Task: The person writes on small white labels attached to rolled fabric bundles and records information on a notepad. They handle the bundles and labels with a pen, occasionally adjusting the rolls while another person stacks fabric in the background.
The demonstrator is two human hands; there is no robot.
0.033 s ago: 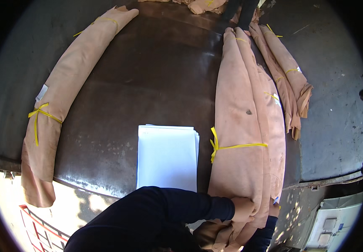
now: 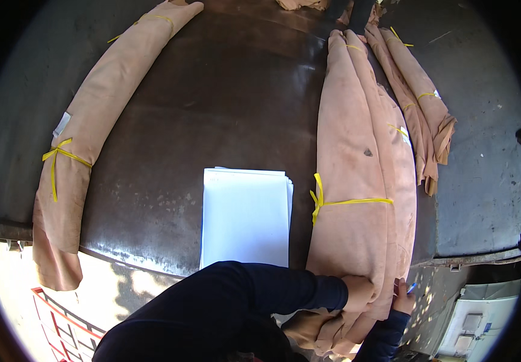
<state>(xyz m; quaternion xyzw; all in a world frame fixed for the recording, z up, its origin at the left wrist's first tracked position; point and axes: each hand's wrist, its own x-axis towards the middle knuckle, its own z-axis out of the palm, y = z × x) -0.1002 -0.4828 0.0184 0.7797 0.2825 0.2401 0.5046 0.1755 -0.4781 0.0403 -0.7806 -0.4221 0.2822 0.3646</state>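
A long roll of tan leather (image 2: 351, 151) lies lengthwise before me, tied with a yellow ribbon (image 2: 357, 201). My left hand (image 2: 358, 292) is closed on the near end of this roll, its fingertips partly hidden in the folds. At the right side of that end is my right hand (image 2: 403, 300), closed around a slim blue-and-white pen (image 2: 412, 288). Pressed against the tied roll, a second tan roll (image 2: 404, 175) carries a small white tag (image 2: 405, 135). The loose near end of the leather (image 2: 345, 332) hangs in folds below my left hand.
White paper sheets (image 2: 245, 217) are stacked on the dark table (image 2: 200, 120). A tied leather roll (image 2: 109, 90) lies far left; thinner rolls (image 2: 414, 90) lie at right. Another person's dark-clothed limbs (image 2: 362, 13) show at the far end. Red metal railing (image 2: 55, 320) stands lower left.
My right hand has come further into sight beside the roll's near end, and the pen shows more clearly. My left hand stays on the leather. The whole view has shifted slightly.
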